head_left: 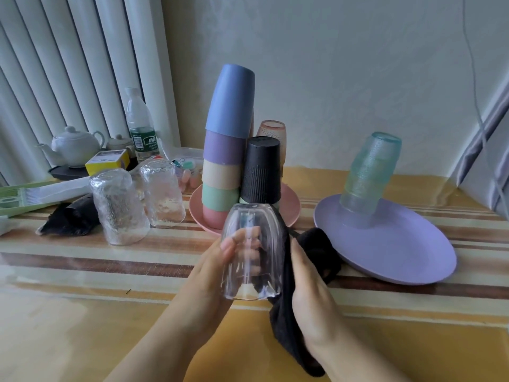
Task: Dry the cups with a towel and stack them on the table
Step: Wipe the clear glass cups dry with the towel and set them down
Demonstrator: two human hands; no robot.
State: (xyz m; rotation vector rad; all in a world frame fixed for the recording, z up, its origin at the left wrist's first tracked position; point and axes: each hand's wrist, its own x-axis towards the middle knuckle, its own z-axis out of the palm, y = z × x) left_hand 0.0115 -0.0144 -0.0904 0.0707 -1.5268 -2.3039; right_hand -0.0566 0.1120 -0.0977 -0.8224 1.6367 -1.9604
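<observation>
Glass (252, 252) sits mouth-down and upright in the left hand (212, 274), whose grip wraps its far side: fingertips show through the clear wall and the thumb lies on the near side. The glass's long axis runs straight up from that grip, base on top, rim just below the palm and clear of the counter (110, 312).

Immediately right of the grip, the right hand (311, 293) holds a dark towel (286, 312) pinched against the glass's right wall, the cloth trailing down past the rim and bunching beyond the knuckles.

Ahead of the grip and a little left stands the pastel cup stack (224, 161) on a pink plate (292, 213), with a black cup (261, 172) just beside it. Ahead and to the right, the green glasses (369, 175) stand stacked on a purple plate (399, 252).

The drying looks unfinished. Afterwards the left hand, already carrying the glass, seems the nearer one for setting it down, likely forward.
</observation>
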